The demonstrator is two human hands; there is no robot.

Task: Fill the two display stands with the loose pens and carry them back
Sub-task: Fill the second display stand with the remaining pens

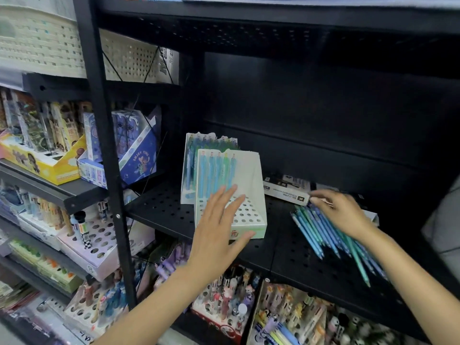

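Observation:
Two white display stands sit on the black perforated shelf (164,207). The front stand (251,195) has a holed base and pens printed on its back panel; the second stand (190,170) stands close behind it to the left. My left hand (219,225) hovers flat over the front stand's base with its fingers straight, the thumb near the front lip. A pile of loose blue and teal pens (331,242) lies on the shelf to the right. My right hand (341,212) reaches over the pile's far end, fingers bent down onto the pens; whether it grips any is unclear.
White marker boxes (286,189) lie behind the pens. The black upright post (104,145) borders the shelf on the left. Beyond it stand full pen displays (44,155). More pen stands (224,302) crowd the shelf below. The shelf back is dark.

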